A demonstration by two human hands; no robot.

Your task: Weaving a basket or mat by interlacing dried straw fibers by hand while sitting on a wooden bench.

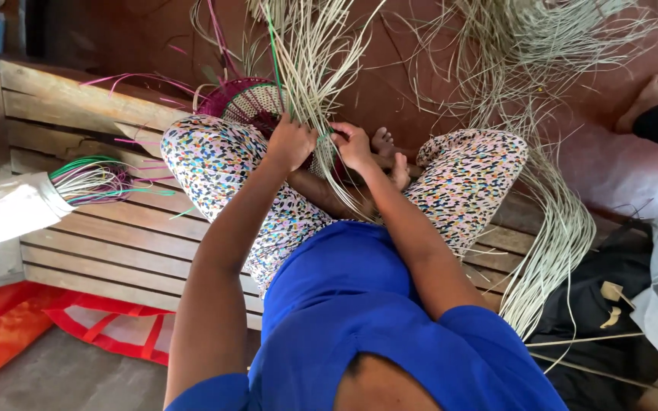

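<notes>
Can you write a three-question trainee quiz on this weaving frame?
1. True or false: both the left hand and the right hand grip the pale straw strands.
2. What colour is the rim of the woven basket beyond the hands? A) magenta B) blue C) black
3. Fill in: the person sits cross-legged on a wooden slatted ____.

Key:
1. True; each hand is closed on strands rising from the basket.
2. A, magenta.
3. Bench; a bundle of green, purple and pale strands lies on it, on the person's left.
</notes>
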